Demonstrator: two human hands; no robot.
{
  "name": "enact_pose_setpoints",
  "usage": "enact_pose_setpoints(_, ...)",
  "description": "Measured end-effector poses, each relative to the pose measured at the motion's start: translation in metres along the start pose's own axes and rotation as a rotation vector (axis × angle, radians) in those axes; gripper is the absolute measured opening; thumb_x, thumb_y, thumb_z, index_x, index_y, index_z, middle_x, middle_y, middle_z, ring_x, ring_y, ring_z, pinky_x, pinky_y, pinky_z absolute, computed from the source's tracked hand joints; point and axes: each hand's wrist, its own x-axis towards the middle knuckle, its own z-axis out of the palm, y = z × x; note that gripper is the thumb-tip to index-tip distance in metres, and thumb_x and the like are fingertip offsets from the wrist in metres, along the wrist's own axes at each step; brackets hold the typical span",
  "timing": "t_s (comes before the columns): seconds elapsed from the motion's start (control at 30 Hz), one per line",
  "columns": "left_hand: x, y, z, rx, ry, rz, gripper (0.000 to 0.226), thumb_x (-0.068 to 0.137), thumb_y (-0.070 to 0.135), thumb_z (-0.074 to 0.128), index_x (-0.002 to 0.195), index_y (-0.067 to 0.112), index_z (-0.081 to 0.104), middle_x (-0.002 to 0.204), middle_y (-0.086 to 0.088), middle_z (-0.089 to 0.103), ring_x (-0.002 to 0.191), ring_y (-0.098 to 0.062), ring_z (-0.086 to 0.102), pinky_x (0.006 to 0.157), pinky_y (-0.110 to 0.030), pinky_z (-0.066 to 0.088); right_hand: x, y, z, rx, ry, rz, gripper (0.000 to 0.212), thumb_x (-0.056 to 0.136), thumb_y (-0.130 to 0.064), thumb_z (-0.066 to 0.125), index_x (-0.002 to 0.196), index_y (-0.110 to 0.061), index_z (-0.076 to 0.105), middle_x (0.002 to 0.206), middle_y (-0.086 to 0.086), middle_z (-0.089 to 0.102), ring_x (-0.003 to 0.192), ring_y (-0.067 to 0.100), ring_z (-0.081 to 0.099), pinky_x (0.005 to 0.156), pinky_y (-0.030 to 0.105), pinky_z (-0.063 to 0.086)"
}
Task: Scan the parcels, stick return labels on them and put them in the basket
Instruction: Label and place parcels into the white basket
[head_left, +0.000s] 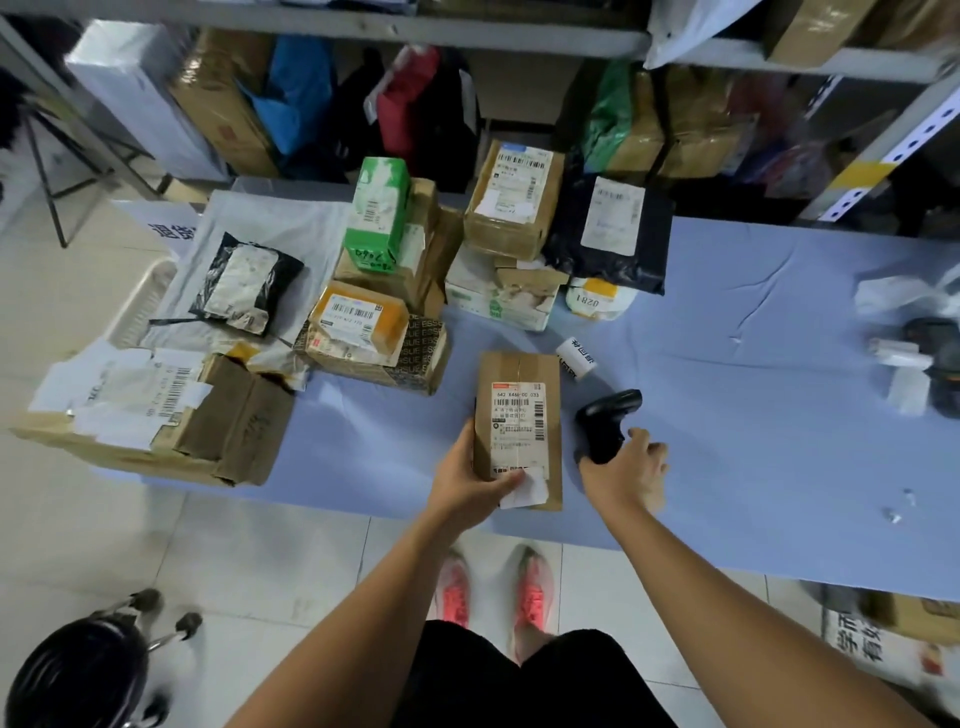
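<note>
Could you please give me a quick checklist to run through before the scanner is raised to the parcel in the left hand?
1. Parcel held: the left hand grips the brown parcel by its near left edge. Ok.
2. Shipping label faces up, barcodes uncovered: ok.
3. Scanner secured: the right hand is at the black scanner, fingers spread, grip not closed. Not ok.
4. Scanner window aimed at the label: it points away. Not ok.
5. Return labels ready: the white label roll lies just beyond the parcel. Ok.
6. Basket free: the white basket at the table's left end lies mostly under parcels. Cannot tell.
</note>
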Motion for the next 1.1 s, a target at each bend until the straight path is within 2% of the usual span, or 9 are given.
enact_pose_setpoints(0.1,-0.001,0.002,-0.002,0.058,0.003,0.008,0.059,0.071,0.026,0.085,0.119,0.034,0.052,0.084,0.026,0.066,0.078,0.015,0.061,0.07,-0.008,0.047,0.008,-0.004,-0.003,-0.143,-0.017,-0.035,0.04,0.079,-0.029,0.07,0.112,-0.017,0.05,0.106,0.008,0.062,0.099,0.032,0.061,0.072,0.035,0.046)
enact_pose_setpoints(0.17,-0.001,0.002,-0.002,0.064,0.003,0.005,0.058,0.071,0.027,0.084,0.118,0.033,0.052,0.091,0.023,0.068,0.081,0.012,0.062,0.074,-0.015,0.052,0.01,-0.006,-0.011,-0.158,-0.052,-0.016,0.037,0.073,-0.035,0.071,0.099,-0.016,0.053,0.09,0.005,0.06,0.091,0.03,0.064,0.067,0.032,0.046)
enact_pose_setpoints(0.23,-0.002,0.003,-0.003,0.059,0.003,0.002,0.058,0.07,0.028,0.084,0.118,0.033,0.052,0.102,0.018,0.07,0.088,0.005,0.065,0.082,-0.028,0.058,0.008,-0.008,-0.02,0.073,-0.147,0.057,0.035,0.07,-0.037,0.07,0.089,-0.012,0.056,0.085,0.004,0.062,0.082,0.027,0.066,0.066,0.033,0.051)
enact_pose_setpoints(0.33,-0.001,0.003,-0.003,0.034,0.001,-0.011,0.062,0.067,0.028,0.085,0.121,0.033,0.052,0.107,0.015,0.071,0.093,-0.005,0.069,0.086,-0.038,0.058,-0.015,-0.017,-0.043,0.54,-0.26,0.133,0.013,0.071,-0.02,0.06,0.079,-0.009,0.058,0.066,0.007,0.063,0.056,0.022,0.064,0.058,0.031,0.051)
enact_pose_setpoints(0.4,-0.001,0.002,-0.003,0.03,0.002,-0.015,0.066,0.066,0.029,0.085,0.122,0.033,0.052,0.11,0.014,0.07,0.097,-0.009,0.069,0.086,-0.041,0.058,-0.035,-0.023,-0.06,0.614,-0.318,0.096,0.005,0.073,-0.016,0.058,0.072,-0.011,0.057,0.054,0.004,0.056,0.044,0.02,0.055,0.049,0.03,0.048)
enact_pose_setpoints(0.6,-0.004,0.005,-0.005,0.117,0.015,-0.009,0.07,0.069,0.035,0.083,0.129,0.032,0.048,0.113,0.015,0.067,0.1,-0.01,0.065,0.088,-0.034,0.055,-0.098,-0.039,-0.083,0.525,-0.39,-0.1,0.029,0.086,-0.035,0.063,0.072,-0.01,0.057,0.054,0.004,0.053,0.041,0.019,0.048,0.045,0.03,0.045)
enact_pose_setpoints(0.87,-0.007,0.005,-0.007,0.112,-0.006,-0.011,0.065,0.071,0.035,0.081,0.127,0.034,0.049,0.113,0.017,0.066,0.1,-0.007,0.064,0.088,-0.03,0.054,-0.127,-0.047,-0.085,0.439,-0.265,-0.183,0.028,0.088,-0.034,0.059,0.072,-0.012,0.053,0.051,0.001,0.052,0.036,0.017,0.049,0.046,0.027,0.041)
enact_pose_setpoints(1.0,-0.007,0.006,-0.007,0.108,-0.012,-0.007,0.066,0.07,0.036,0.081,0.127,0.036,0.048,0.112,0.019,0.065,0.096,-0.001,0.063,0.079,-0.019,0.05,-0.131,-0.047,-0.088,0.461,-0.265,-0.161,0.026,0.089,-0.031,0.06,0.073,-0.011,0.053,0.053,0.002,0.051,0.035,0.016,0.047,0.044,0.025,0.041)
enact_pose_setpoints(1.1,-0.006,0.006,-0.008,0.121,-0.014,-0.008,0.07,0.07,0.038,0.082,0.13,0.036,0.047,0.11,0.019,0.067,0.097,-0.004,0.064,0.083,-0.024,0.053,-0.133,-0.046,-0.091,0.432,-0.258,-0.182,0.024,0.089,-0.03,0.059,0.074,-0.012,0.055,0.054,0.0,0.053,0.037,0.014,0.052,0.045,0.025,0.045)
